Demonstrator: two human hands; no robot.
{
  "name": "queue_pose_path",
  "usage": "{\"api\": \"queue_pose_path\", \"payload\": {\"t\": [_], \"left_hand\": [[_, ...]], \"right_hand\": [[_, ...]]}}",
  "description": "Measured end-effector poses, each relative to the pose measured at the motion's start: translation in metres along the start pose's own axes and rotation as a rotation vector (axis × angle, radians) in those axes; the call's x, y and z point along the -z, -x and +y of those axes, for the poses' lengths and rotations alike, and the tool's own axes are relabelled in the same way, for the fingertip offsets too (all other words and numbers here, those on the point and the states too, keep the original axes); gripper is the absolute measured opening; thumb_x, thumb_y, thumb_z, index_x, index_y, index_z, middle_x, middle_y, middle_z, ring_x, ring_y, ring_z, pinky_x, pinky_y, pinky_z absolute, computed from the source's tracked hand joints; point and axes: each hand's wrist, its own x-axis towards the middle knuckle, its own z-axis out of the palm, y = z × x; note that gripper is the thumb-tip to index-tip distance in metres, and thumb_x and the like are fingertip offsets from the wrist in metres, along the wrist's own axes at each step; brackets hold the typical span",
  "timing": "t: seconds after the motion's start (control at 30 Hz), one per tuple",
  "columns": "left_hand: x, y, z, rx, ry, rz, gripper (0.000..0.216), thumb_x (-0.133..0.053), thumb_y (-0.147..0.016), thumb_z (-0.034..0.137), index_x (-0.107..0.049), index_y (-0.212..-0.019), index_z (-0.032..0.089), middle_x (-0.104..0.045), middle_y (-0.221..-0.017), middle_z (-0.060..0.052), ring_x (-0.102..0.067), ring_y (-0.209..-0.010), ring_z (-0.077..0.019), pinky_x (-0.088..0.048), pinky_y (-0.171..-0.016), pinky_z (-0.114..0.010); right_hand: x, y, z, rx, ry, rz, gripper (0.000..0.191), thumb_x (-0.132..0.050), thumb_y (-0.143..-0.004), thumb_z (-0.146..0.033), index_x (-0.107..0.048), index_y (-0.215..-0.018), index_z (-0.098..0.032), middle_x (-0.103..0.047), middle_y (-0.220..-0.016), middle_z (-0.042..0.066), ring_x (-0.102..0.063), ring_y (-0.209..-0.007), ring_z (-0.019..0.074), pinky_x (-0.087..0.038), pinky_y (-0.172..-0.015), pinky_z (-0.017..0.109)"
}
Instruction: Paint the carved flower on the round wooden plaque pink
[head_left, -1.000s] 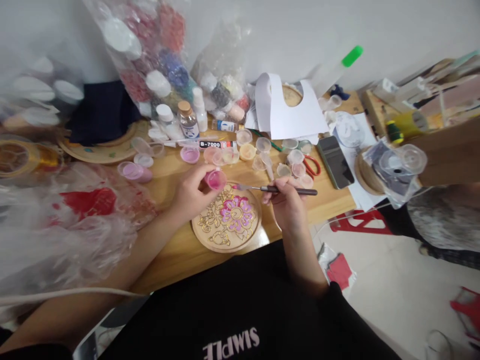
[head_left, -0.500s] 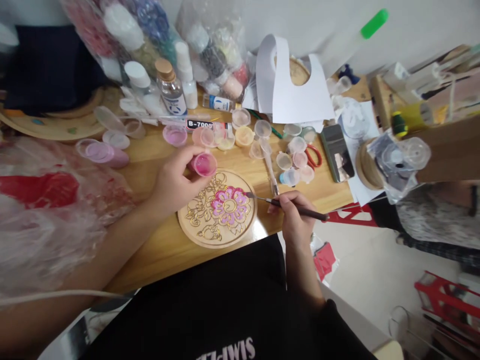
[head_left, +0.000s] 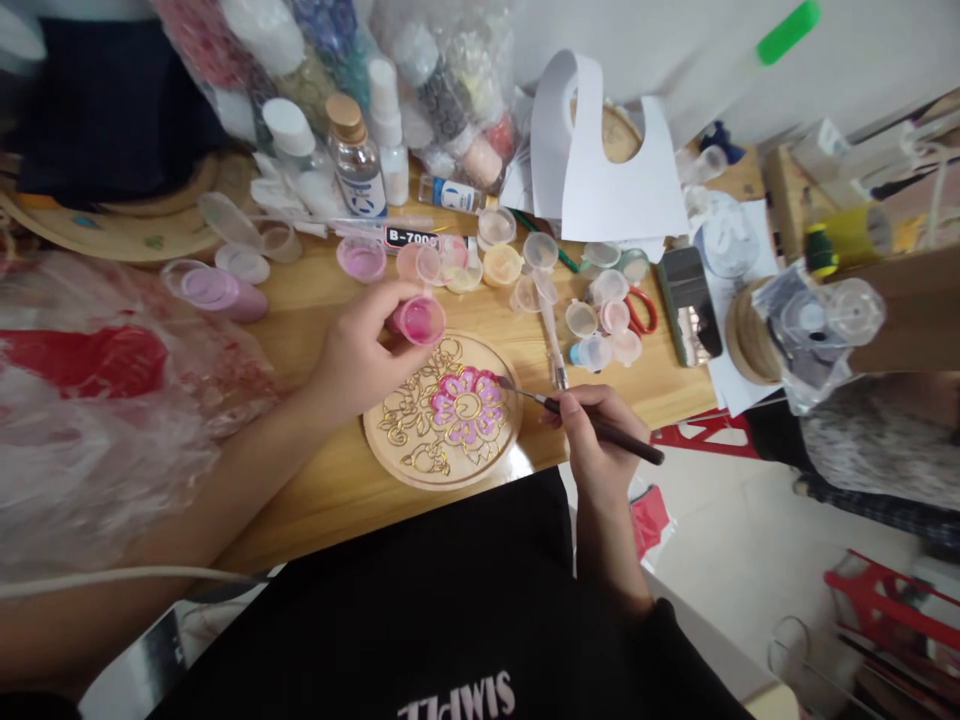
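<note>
My left hand (head_left: 375, 340) grips a small clear cup of deep pink paint (head_left: 421, 320), tilted above the upper edge of a round wooden plaque (head_left: 386, 455). Raised gold outlines of flowers and leaves cover the plaque. Its large flower (head_left: 466, 405) has light purple petals with deep pink along the upper rim. Between the fingers of my right hand (head_left: 600, 430) is a dark-handled palette knife or similar thin metal-necked tool (head_left: 615, 437). Its narrow tip rests at or just over the flower's upper right petal; contact cannot be made out.
Several small paint cups (head_left: 502, 265) stand behind the plaque, near red-handled scissors (head_left: 643, 311) and a phone (head_left: 688, 305). Bottles (head_left: 356, 160) line the back. Crumpled plastic (head_left: 112, 430) lies left. Another person (head_left: 885, 430) is at the right.
The whole view has shifted slightly, moving the table things rightward in the picture. Both hands keep their holds, and the tool's tip stays by the flower's upper right petals.
</note>
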Motion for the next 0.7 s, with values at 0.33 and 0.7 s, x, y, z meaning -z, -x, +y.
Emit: {"api": "queue_pose_path", "payload": {"t": [0.33,0.7], "left_hand": [[0.0007,-0.0013,0.0043,0.022,-0.027,-0.017,0.024,-0.076,-0.085,0.020,-0.068,-0.108,0.022,-0.079,-0.102,-0.001,-0.074,-0.087,-0.0171,-0.062,-0.077,-0.026],[-0.0001,-0.0016,0.0047,-0.023,0.030,0.013,0.022,-0.076,-0.086,0.019,-0.068,-0.107,0.021,-0.079,-0.101,-0.001,-0.075,-0.086,-0.0166,-0.062,-0.075,-0.024]], "right_hand": [[0.0013,0.0002,-0.0022,0.042,0.042,-0.010,0.017,-0.074,-0.093,-0.028,-0.073,-0.076,-0.024,-0.077,-0.062,-0.003,-0.072,-0.052,0.0150,-0.057,-0.051,0.025],[0.0046,0.0008,-0.0018,0.057,0.045,-0.011,0.015,-0.074,-0.091,-0.020,-0.074,-0.077,-0.024,-0.077,-0.062,-0.004,-0.073,-0.053,0.0140,-0.057,-0.052,0.023]]}}
